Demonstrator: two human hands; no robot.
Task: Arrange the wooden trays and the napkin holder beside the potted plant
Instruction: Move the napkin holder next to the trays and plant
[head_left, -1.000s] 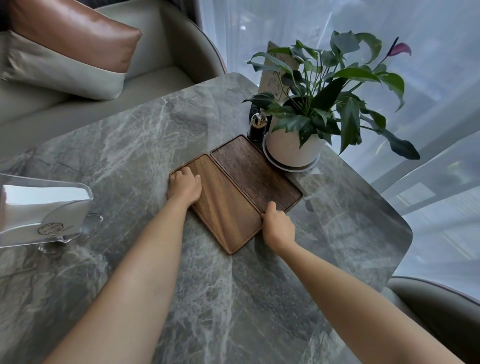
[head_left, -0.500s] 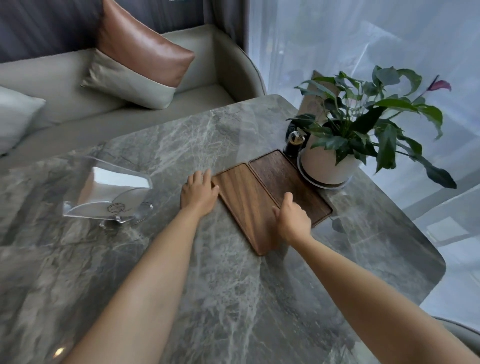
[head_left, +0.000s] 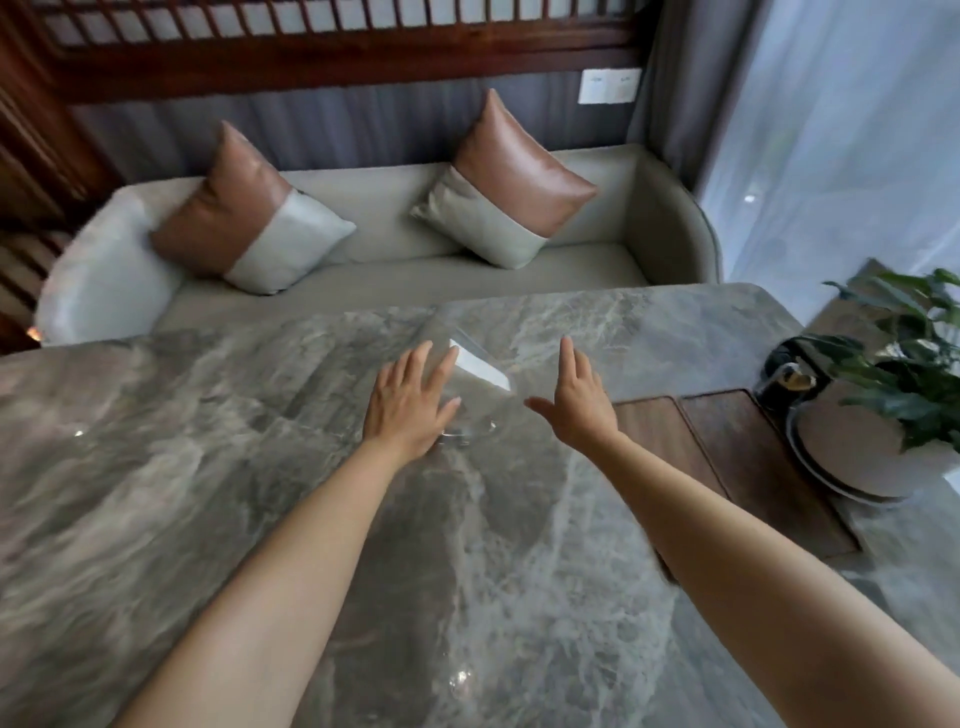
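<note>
Grey stone counter (head_left: 218, 467) by a sofa | both hands are now leaving the wooden trays (head_left: 727, 457), lying together beside the potted plant (head_left: 893, 395) | left hand (head_left: 410, 400) and right hand (head_left: 576, 405) are reaching, grip wide, holding nothing | clear napkin holder (head_left: 478, 387) is sitting between them, left fingers seem to be touching | napkin holder comes next.

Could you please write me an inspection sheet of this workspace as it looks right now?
Surface: grey marble table, veined, glossy.
Job's things: two wooden trays lie side by side next to the potted plant; clear napkin holder stands apart from them, mid-table.
Clutter: small dark jar behind the trays, contents unclear.
Hands: left hand open, at the holder's left side; right hand open, on its right; grip not closed.
Cables: nothing seen.
Surroundings: sofa with cushions, sheer curtain.
</note>
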